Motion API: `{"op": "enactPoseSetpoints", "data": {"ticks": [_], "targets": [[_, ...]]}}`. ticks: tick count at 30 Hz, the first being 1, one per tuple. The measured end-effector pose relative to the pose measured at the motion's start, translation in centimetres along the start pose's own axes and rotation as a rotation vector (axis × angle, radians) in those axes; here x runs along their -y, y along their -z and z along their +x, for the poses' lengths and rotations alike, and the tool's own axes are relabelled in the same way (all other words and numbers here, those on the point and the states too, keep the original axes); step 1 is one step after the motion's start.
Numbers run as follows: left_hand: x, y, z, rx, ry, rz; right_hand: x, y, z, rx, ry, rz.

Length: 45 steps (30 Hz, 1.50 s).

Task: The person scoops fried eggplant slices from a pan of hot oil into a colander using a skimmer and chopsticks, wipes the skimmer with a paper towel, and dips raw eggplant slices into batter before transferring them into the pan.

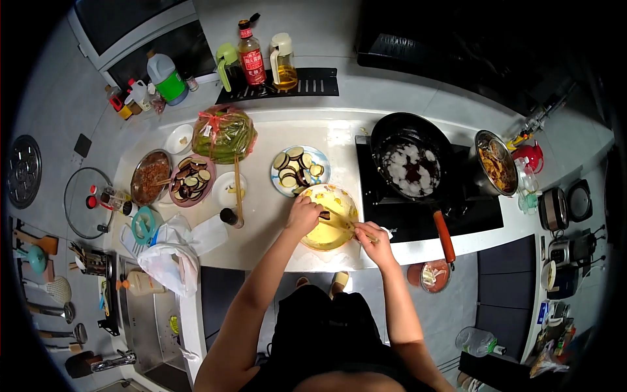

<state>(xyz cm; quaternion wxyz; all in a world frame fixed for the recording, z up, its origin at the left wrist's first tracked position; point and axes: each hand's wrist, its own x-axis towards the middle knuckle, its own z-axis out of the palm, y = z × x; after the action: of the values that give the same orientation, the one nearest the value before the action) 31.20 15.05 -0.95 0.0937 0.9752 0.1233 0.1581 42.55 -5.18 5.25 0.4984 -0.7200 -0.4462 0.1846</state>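
Bowl (319, 191) partly behind left hand (305, 215)

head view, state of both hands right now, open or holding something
Left hand: fingers curled at the bowl; whether it grips the dark piece cannot be told.
Right hand: closed, holding chopsticks.

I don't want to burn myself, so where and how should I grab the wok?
Probably best by the orange handle, coming from the front with your right hand once it's free. The handle is long, sticks out from the wok's near side and points towards you, away from its frothy contents.
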Motion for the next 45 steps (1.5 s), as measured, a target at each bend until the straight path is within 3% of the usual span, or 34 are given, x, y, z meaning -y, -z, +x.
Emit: {"op": "enactPoseSetpoints", "data": {"ticks": [4,8,11,16,20,28,39,45], "targets": [[0.9,-0.2,-0.4,0.021,0.010,0.035,-1.0,-1.3,-0.1,-0.103,-0.039,0.011],[0.7,1.9,-1.4,-0.262,0.166,-0.042,-0.5,-1.9,0.3,-0.271,-0.347,0.214],[0.9,2.9,-3.2,-0.323,0.290,-0.108,-0.5,-2.9,0.9,-0.281,-0.306,0.233],[0.5,3.2,-5.4,-0.366,0.332,-0.190,0.3,-4.6,1.3,-0.192,-0.218,0.079],[0.3,3.1,-6.5,-0.401,0.354,-0.229,0.3,-3.8,0.5,-0.175,-0.287,0.109],[0.0,3.5,-7.5,-0.446,0.343,-0.279,0.3,-4.5,-1.6,-0.272,-0.232,0.096],[-0.1,3.8,-8.8,-0.452,0.353,-0.292,0.8,-7.9,0.2,-0.254,0.142,-0.186],[-0.3,4.0,-8.7,-0.462,0.351,-0.301,-3.2,-6.0,0.6,-0.497,-0.514,0.519]]}}
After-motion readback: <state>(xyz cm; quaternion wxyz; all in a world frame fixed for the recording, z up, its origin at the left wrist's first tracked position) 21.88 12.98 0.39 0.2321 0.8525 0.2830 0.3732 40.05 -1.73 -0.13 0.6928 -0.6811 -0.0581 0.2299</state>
